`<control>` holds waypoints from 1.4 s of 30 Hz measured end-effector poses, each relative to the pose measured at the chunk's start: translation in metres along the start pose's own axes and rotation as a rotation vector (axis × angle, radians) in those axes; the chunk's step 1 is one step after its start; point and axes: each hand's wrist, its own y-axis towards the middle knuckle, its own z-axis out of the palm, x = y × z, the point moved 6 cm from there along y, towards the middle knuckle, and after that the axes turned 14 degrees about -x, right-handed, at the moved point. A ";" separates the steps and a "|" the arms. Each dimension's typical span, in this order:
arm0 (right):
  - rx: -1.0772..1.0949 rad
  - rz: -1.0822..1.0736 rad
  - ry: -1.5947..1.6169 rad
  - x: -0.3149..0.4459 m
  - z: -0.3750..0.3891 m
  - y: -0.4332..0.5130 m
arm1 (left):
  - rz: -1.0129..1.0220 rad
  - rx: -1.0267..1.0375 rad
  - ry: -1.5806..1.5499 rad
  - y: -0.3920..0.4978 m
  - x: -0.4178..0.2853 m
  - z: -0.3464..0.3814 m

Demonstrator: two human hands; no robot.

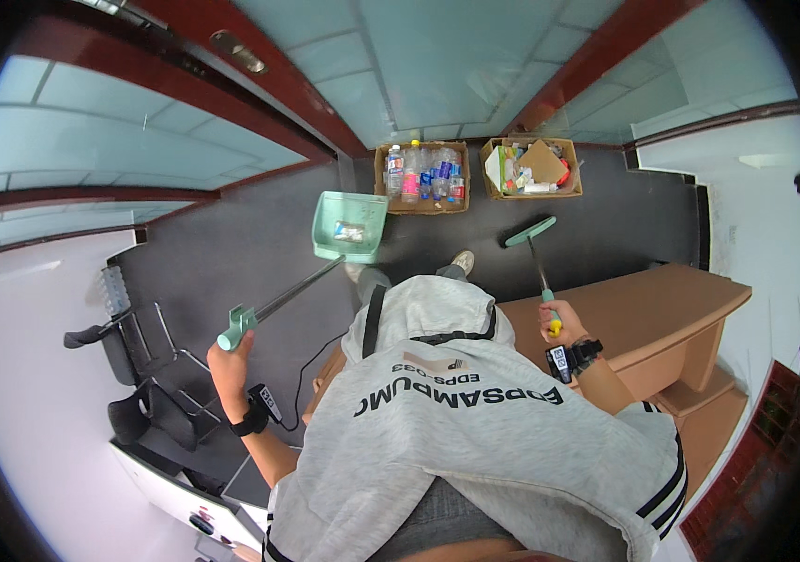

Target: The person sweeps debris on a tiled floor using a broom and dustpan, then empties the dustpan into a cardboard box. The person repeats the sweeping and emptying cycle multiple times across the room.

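Note:
My left hand point(231, 362) grips the green handle end of a long-handled dustpan point(323, 242). The pan is pale green, and a small crumpled piece of litter point(349, 232) lies inside it. On the right, my right hand point(560, 322) is closed around the handle of a broom point(539, 263) with a metal shaft. Its green head, with dark bristles, is over the dark floor. Beyond the pan is a cardboard box point(380, 204) of plastic bottles point(410, 175). A second cardboard box point(533, 196) holds mixed waste, including cardboard pieces point(544, 163).
Glass doors point(442, 63) with red frames rise behind the boxes. A brown wooden desk point(632, 309) stands at my right. Black chairs point(161, 414) with metal legs are at the left, near a white wall point(35, 337). A black cable point(299, 379) hangs beside my left wrist.

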 end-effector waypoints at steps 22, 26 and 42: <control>0.449 0.114 0.207 -0.200 0.209 -0.035 | -0.154 -0.154 0.094 0.080 0.288 -0.139; 0.414 0.216 0.172 -0.193 0.208 -0.032 | -0.211 -0.173 0.076 0.069 0.299 -0.140; -0.121 -0.007 -0.105 -0.258 0.220 0.007 | -0.437 -0.254 0.149 0.092 0.406 -0.156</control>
